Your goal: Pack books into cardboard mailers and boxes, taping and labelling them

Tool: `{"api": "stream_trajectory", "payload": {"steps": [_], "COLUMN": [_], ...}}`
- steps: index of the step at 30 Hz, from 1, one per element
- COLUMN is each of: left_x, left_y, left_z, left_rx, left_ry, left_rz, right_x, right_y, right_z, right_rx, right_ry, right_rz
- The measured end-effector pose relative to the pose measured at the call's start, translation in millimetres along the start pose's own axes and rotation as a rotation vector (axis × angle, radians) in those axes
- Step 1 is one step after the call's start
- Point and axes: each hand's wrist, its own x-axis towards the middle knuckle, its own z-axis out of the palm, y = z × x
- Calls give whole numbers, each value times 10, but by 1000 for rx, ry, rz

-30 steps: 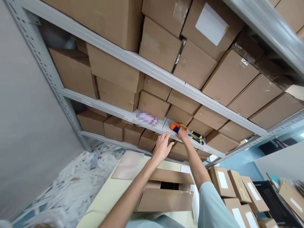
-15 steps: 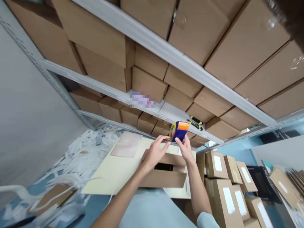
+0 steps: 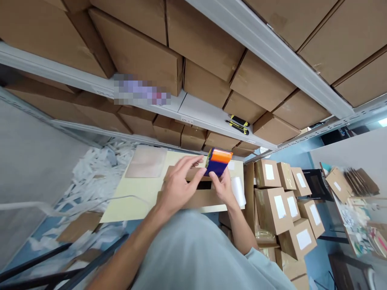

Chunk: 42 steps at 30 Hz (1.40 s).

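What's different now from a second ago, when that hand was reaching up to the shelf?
The right hand has taken the orange-and-blue tape dispenser off the shelf and brought it back toward the person. The left hand is beside it, fingers spread. The black-and-yellow knives stayed on the shelf; the open box remains on the table.

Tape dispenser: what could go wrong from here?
1. Only the right grip clearly holds the tape dispenser; it might slip and drop onto the open carton.
2. The white roll lies near the table's right edge, beside the right forearm; a nudge could send it off.
3. Two utility knives lie near the shelf's front edge; a bump might dislodge them.
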Motion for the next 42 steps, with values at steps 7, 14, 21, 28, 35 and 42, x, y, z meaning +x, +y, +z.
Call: {"api": "stream_trajectory", "payload": {"steps": [7, 14, 21, 28, 35, 42], "left_x": [197, 121, 79, 32, 13, -170], "left_y": [309, 339, 367, 389, 253, 43], "left_z": [-457, -543, -555, -545, -483, -443], "left_rx": [65, 57, -25, -36, -34, -74], "left_ry": [-182, -325, -412, -420, -395, -320], "left_rz": [29, 23, 52, -30, -140, -260], "right_x": [-271, -376, -462, -475, -464, -341], "right_y": [8, -105, -122, -192, -299, -296], "right_z": [-262, -483, -627, -662, -590, -533], "right_rx": [-226, -416, -489, -472, -497, -571], "right_ry": [-198, -308, -330, -394, -424, -493], "right_rz": [-62, -166, -298, -245, -138, -46]}}
